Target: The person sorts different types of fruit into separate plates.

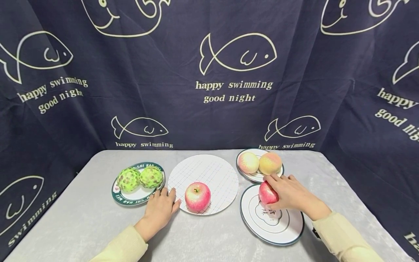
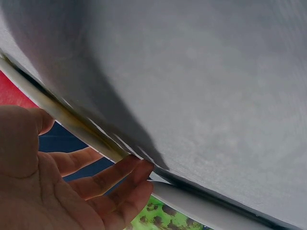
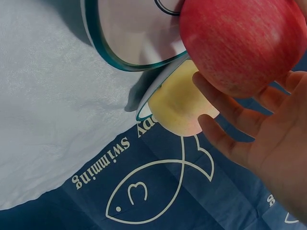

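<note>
In the head view my right hand [image 1: 289, 193] grips a red apple [image 1: 268, 193] over the blue-rimmed white plate [image 1: 289, 233]; whether the apple touches the plate I cannot tell. The right wrist view shows fingers against this apple [image 3: 244, 43]. My left hand [image 1: 161, 209] holds nothing, its fingers loosely bent at the edges of the green-rimmed oval plate [image 1: 131, 203] and the round white checked plate [image 1: 217, 169]. Another red apple [image 1: 198, 197] sits on the checked plate, right of the left hand. Two green bumpy fruits [image 1: 128, 179] lie on the oval plate.
Behind the right hand, a small rimmed plate [image 1: 255, 177] bears two peaches [image 1: 248, 162]. A grey cloth [image 1: 82, 218] covers the table. Dark blue curtains [image 1: 183, 102] with fish drawings stand at the back and sides.
</note>
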Available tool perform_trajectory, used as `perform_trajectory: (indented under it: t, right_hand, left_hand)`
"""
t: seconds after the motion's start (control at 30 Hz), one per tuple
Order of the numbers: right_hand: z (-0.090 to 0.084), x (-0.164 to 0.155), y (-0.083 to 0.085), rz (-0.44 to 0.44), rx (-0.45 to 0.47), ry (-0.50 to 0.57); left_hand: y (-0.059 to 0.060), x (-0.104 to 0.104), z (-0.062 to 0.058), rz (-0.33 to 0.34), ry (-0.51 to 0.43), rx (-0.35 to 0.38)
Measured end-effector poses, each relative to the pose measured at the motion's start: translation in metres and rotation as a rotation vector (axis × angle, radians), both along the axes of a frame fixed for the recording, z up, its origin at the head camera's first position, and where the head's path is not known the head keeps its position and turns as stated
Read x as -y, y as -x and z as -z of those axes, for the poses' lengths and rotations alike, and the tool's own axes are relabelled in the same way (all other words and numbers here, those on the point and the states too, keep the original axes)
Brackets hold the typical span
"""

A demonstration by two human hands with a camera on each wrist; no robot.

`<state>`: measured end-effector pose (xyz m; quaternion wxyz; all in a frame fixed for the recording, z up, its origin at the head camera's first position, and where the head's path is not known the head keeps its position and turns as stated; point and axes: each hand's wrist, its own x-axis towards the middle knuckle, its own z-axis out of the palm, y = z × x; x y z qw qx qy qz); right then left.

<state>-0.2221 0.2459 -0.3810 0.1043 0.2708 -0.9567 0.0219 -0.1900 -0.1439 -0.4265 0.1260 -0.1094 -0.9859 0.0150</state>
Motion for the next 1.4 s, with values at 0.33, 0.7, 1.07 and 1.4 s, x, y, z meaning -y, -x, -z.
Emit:
perform_trajectory:
  t: [0.33,0.7,1.07,1.4]
  right_hand:
    - [0.000,0.003,0.002,-0.045,-0.026,0.015]
    - [0.002,0.015,0.008,-0.183,-0.159,0.034]
    - [0.003,0.036,0.011,-0.264,-0.174,0.040]
    - [0.001,0.054,0.008,-0.305,-0.189,0.015]
  left_hand:
    - [0.000,0.000,0.001,0.000,-0.009,-0.005]
    - [0.000,0.000,0.001,-0.002,-0.009,-0.005]
    - [0.001,0.001,0.004,0.002,-0.014,-0.014]
    - [0.001,0.000,0.004,-0.008,-0.015,0.004]
